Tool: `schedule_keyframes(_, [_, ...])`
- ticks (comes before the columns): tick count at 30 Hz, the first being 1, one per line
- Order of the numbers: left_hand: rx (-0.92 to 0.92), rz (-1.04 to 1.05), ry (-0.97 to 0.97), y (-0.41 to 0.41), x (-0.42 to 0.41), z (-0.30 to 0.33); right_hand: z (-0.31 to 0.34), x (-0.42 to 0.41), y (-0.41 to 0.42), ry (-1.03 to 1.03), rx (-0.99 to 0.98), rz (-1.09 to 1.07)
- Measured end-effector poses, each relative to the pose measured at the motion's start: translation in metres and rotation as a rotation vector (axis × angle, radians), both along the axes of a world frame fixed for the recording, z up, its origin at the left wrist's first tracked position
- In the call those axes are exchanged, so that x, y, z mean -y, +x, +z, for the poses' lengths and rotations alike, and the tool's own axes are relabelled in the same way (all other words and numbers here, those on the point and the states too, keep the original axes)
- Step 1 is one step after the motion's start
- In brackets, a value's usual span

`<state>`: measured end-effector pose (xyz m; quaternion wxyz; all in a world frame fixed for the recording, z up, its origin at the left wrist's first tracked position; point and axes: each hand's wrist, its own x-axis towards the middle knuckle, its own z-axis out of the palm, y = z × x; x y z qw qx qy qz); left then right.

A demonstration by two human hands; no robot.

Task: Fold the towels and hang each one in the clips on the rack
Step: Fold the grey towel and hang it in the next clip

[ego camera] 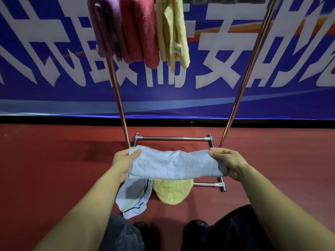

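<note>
Blue towel [176,164] pinched at both ends by left hand [125,163] and right hand [229,163], part-folded; three towels [139,29] hung, yellow towel [172,192] left on floor.

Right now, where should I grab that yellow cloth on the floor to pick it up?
Judging by its pose, take the yellow cloth by its rounded near edge, reaching down from your side. Its far edge is hidden under the blue towel you're holding, beside the rack base bar.

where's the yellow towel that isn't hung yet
In the head view, the yellow towel lies on the floor between the rack's base bars, below the blue towel.
</note>
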<state>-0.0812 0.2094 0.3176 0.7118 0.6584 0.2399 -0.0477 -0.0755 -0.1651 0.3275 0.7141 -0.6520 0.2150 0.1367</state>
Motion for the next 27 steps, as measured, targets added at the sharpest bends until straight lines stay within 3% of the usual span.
schedule_keyframes(11, [0.028,-0.032,0.123,0.004,0.002,-0.005,-0.010,0.005,0.005,-0.143,-0.049,-0.035])
schedule_keyframes(17, [0.021,-0.075,0.240,0.005,-0.001,-0.010,-0.008,0.001,0.001,-0.112,-0.002,0.010])
schedule_keyframes(21, [0.075,-0.032,0.372,0.001,0.002,-0.005,-0.009,0.001,0.001,-0.096,-0.013,0.098])
schedule_keyframes(24, [0.130,0.034,0.409,-0.003,0.003,0.003,-0.015,0.002,0.001,-0.176,0.015,0.120])
schedule_keyframes(27, [0.239,-0.035,0.473,-0.004,0.001,0.007,-0.018,0.002,0.001,-0.286,0.038,0.141])
